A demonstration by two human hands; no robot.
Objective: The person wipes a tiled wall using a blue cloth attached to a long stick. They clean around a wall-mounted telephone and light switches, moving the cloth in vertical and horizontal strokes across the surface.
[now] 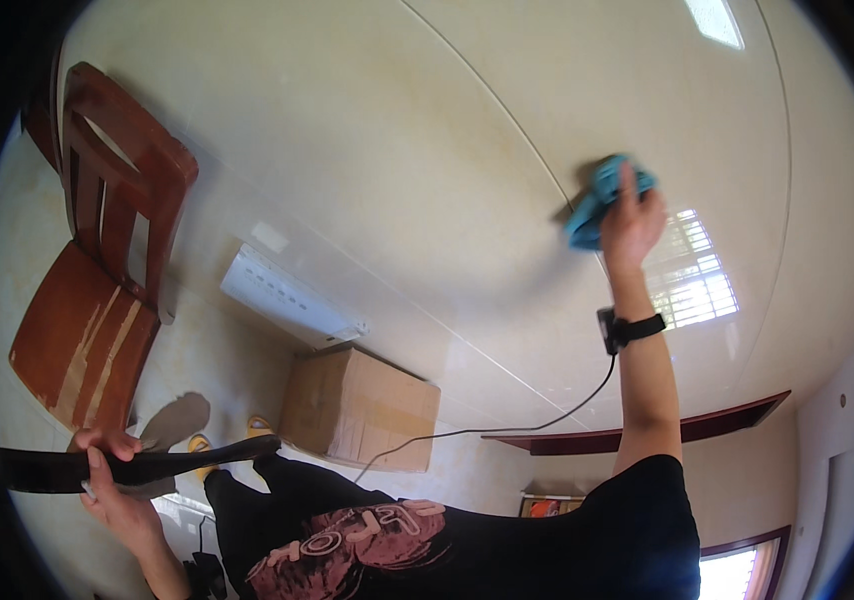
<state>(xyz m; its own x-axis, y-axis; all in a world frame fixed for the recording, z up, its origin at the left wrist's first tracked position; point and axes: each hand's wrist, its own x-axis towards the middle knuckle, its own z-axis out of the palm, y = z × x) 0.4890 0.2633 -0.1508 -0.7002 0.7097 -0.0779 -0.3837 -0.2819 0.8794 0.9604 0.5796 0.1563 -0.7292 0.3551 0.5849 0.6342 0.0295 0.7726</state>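
My right hand [633,225] presses a bunched blue cloth [598,206] against a glossy tiled wall [397,150], across a joint line. A black strap with a small device [629,330] sits on the right wrist, and a thin cable runs from it towards my body. At the lower left, my left hand [116,480] grips a long dark flat piece [172,461], whose material I cannot tell. The thumb and fingers lie on either side of it. Its far end leaves the view at the left edge.
A reddish wooden chair [112,285] with a worn seat stands at the left. A cardboard box [359,409] rests on the floor beside the wall, below a white panel [288,296]. A dark red ledge [652,431] lies by my right arm.
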